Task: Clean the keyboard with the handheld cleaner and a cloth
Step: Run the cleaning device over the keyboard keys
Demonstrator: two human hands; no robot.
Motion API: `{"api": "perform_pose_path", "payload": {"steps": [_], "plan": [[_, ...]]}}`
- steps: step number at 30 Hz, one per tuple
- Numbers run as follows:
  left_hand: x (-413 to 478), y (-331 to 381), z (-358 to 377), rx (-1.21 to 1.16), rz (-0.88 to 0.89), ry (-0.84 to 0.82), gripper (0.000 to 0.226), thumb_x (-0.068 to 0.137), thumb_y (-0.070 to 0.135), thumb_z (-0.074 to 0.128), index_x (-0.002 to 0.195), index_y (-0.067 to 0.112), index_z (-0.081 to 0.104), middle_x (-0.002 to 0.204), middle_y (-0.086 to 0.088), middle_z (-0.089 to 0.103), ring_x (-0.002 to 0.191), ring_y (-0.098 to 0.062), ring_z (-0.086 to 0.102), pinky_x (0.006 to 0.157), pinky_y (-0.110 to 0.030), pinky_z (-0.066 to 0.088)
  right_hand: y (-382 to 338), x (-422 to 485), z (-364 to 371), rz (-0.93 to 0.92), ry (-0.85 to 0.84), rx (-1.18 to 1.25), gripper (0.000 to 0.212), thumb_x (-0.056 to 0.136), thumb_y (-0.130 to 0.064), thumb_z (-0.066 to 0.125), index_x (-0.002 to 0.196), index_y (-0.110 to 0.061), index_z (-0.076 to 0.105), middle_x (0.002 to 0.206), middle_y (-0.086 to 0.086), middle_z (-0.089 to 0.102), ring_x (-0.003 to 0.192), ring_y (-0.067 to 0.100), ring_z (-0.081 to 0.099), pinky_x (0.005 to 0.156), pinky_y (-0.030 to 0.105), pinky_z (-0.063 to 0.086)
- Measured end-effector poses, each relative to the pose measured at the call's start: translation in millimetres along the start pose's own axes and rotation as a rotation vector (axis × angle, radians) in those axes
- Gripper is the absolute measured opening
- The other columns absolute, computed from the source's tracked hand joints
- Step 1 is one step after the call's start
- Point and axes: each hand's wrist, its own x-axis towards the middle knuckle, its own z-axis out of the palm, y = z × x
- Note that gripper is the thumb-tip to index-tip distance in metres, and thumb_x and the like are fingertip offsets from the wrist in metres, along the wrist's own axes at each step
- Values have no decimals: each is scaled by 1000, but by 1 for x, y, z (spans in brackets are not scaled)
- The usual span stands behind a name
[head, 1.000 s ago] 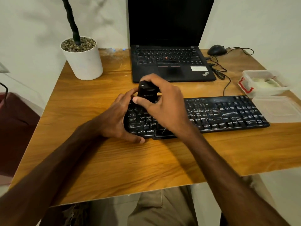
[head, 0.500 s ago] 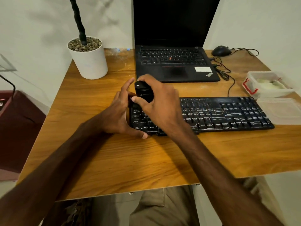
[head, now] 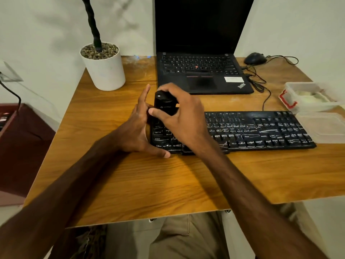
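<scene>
Keyboard [head: 261, 131] stretches rightward from both hands; right hand [head: 179, 116] grips handheld cleaner [head: 164, 105] over its left end, left hand [head: 136, 128] straight-fingered against that end.

reaches in from the lower left with the bare left forearm and from the lower right with the bare right one, both slanting inward toward the middle. stands the left hand [head: 137, 128] on edge, palm turned rightward, fingers straight and pointing up and away, thumb stretched out flat to the right. wraps the right hand [head: 180, 119] around a handheld cleaner [head: 164, 102], back of the hand upward, thumb pressed on the near face, other fingers curled over the top and far side. holds both hands close together, left fingers just beside the right thumb.
</scene>
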Motion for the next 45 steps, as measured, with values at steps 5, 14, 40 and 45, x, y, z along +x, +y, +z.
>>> {"api": "perform_pose_path", "payload": {"steps": [5,14,40,45], "plan": [[2,3,-1,-5,65,-12,178,49,54,101,150,34,-44,163,-9,35,148,-20,42,123,-60,30,14,8,-3,121,16,263,34,81,-30,85,106,-17,67,95,-10,69,94,4,66,77,34,61],[1,2,0,-21,27,16,181,47,59,101,153,25,-41,154,-5,48,144,-17,47,121,-54,36,2,12,-14,13,-39,-26,37,79,-43,83,107,-24,67,95,-14,70,88,0,65,76,13,51],[-2,6,0,41,-90,3,174,36,76,93,159,37,-23,144,3,51,136,-7,45,121,-41,34,98,-12,-155,426,185,-277,44,85,-26,81,122,-17,61,119,4,67,104,15,61,75,19,49],[-2,8,1,45,-89,-5,173,36,71,94,161,34,-19,144,2,50,135,0,44,117,-30,33,101,-20,-155,459,204,-228,41,86,-25,79,121,-17,60,119,3,66,105,14,61,72,16,50]]}}
